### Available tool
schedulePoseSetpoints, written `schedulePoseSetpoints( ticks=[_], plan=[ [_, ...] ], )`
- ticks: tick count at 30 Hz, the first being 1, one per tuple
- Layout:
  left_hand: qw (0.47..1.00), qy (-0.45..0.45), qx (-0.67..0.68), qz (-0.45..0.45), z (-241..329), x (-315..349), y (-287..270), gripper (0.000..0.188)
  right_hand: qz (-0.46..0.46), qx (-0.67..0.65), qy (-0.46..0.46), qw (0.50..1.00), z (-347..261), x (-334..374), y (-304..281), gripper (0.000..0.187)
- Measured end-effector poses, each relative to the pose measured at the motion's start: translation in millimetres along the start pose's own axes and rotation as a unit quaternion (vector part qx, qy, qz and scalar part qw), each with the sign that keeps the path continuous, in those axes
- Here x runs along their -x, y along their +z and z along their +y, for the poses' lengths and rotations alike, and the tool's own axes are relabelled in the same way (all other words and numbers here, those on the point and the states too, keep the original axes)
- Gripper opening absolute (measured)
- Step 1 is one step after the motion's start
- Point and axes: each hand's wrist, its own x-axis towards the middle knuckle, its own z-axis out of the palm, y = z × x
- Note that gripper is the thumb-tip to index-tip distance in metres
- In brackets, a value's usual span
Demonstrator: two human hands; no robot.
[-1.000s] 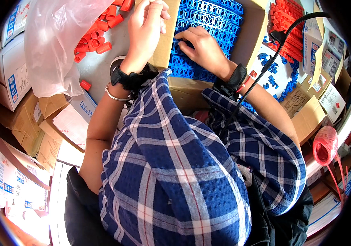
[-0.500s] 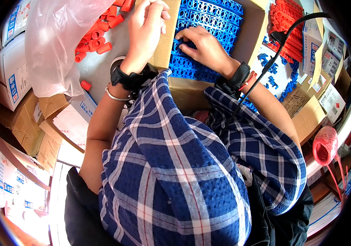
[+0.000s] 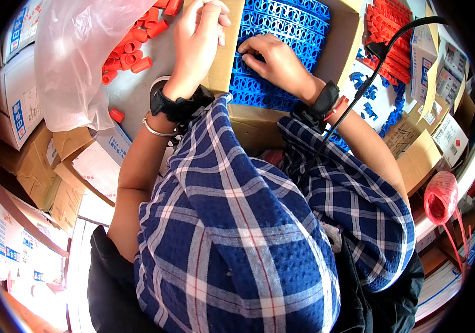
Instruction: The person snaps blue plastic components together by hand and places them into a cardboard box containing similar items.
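Barely shifted since the earlier frame: the right hand, its wrist drawn slightly to the right; the left hand has stayed put. At upper left, a clear bag hangs beside scattered red tubes. At top centre, the left hand points upward, loosely curled beside the left flap of a box; whether it grips anything, I cannot tell. Inside the box lie blue strips, long axes running across the frame, dipping slightly rightward. The right hand reaches up-left over them, hiding some, thumb and forefinger narrowly apart; its hold is unclear. At upper right, a black cable crosses before red strips.
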Motion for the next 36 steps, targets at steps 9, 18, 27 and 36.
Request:
schedulePoseSetpoints(
  ticks=[9,18,27,36],
  plan=[
    [1.0,0.0,-0.009,0.001,3,1,2,0.027,0.016,0.014,0.011,1.0,-5,0,4,0.011],
    [0.999,-0.025,0.042,-0.013,12,5,2,0.037,0.105,0.033,0.084,0.99,-5,-7,-24,0.014],
    [0.888,-0.147,0.385,-0.204,45,9,12,0.039,0.124,-0.014,-0.117,0.985,-38,-14,-47,0.028],
    [0.946,-0.168,0.243,-0.134,40,21,22,0.063,0.133,0.014,-0.137,0.981,-37,-4,-41,0.024]
  ],
)
